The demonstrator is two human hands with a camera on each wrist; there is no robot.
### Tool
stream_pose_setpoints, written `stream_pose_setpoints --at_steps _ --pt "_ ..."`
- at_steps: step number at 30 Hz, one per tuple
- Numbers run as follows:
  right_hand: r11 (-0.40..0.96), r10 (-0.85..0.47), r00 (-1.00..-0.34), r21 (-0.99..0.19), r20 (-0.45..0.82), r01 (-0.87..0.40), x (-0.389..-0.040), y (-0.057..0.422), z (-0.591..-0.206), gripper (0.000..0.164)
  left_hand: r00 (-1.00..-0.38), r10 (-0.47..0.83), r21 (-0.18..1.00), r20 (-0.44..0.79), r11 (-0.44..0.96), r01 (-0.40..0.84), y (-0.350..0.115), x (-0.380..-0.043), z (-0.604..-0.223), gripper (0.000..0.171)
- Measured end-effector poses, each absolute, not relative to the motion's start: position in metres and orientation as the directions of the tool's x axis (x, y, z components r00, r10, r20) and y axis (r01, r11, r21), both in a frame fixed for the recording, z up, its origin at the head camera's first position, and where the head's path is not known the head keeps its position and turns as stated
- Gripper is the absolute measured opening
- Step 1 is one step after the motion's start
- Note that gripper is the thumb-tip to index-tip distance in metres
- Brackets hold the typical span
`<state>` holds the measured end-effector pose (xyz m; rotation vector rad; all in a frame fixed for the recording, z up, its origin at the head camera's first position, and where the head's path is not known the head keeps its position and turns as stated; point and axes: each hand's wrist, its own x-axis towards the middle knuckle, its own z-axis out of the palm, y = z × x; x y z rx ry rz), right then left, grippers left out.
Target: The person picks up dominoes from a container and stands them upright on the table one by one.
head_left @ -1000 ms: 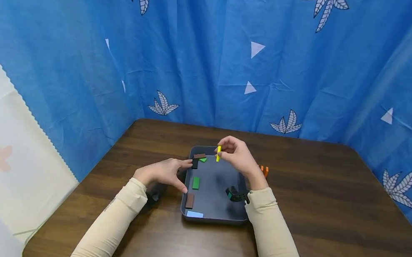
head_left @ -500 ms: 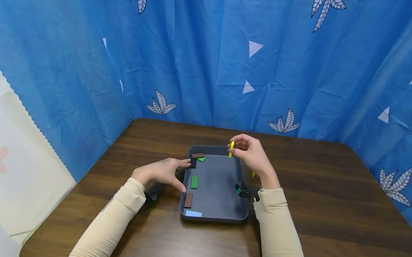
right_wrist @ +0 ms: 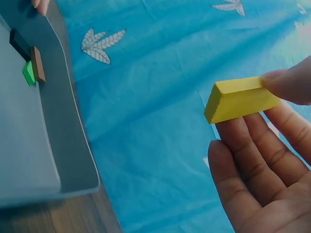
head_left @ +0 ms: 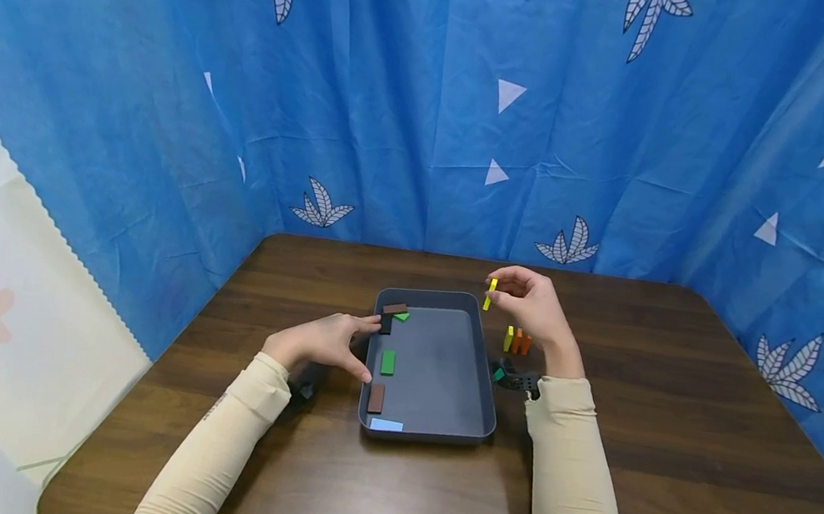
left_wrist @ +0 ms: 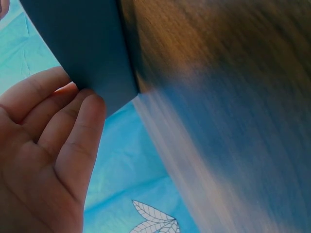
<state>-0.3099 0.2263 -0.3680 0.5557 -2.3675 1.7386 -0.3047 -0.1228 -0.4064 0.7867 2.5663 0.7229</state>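
My right hand (head_left: 536, 310) pinches a small yellow block (right_wrist: 238, 99) between thumb and fingertips, raised just beyond the right rim of a dark grey tray (head_left: 438, 369). Below that hand, one yellow block (head_left: 509, 338) and two orange blocks (head_left: 526, 344) stand upright in a row on the table. My left hand (head_left: 328, 340) rests at the tray's left rim, fingers extended and thumb spread apart. In the left wrist view its fingertips lie against the outside of the tray wall (left_wrist: 92, 48).
Along the tray's left side lie a black block (head_left: 386, 324), two brown blocks (head_left: 376, 398), green pieces (head_left: 388, 363) and a pale blue piece (head_left: 386, 425). The tray stands on a brown wooden table (head_left: 626, 447). A blue curtain (head_left: 411, 123) hangs behind it.
My right hand has moved right with the yellow block, from over the tray to beyond its right rim. The upright blocks on the table now show fully. My left hand stays in place.
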Motion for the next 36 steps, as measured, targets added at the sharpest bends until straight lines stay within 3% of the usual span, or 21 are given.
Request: stream_pose_setpoints --at_steps 14,27,36 --pt "0.303 -0.108 -0.95 -0.9 0.294 -0.313 -0.305 0.256 -0.369 0.031 -0.774 0.608 0.554 -0.176 0.711 0.432 -0.125 -0.305 -0.408 0.097" --pt "0.385 -0.176 -0.947 -0.867 0.268 -0.316 -0.301 0.28 -0.376 0.024 -0.776 0.603 0.562 -0.183 0.712 0.421 -0.125 -0.305 -0.408 0.098" --pt "0.404 -0.12 -0.961 -0.872 0.249 -0.276 -0.299 0.292 -0.38 0.027 -0.775 0.606 0.556 -0.179 0.712 0.429 -0.124 -0.305 -0.407 0.098"
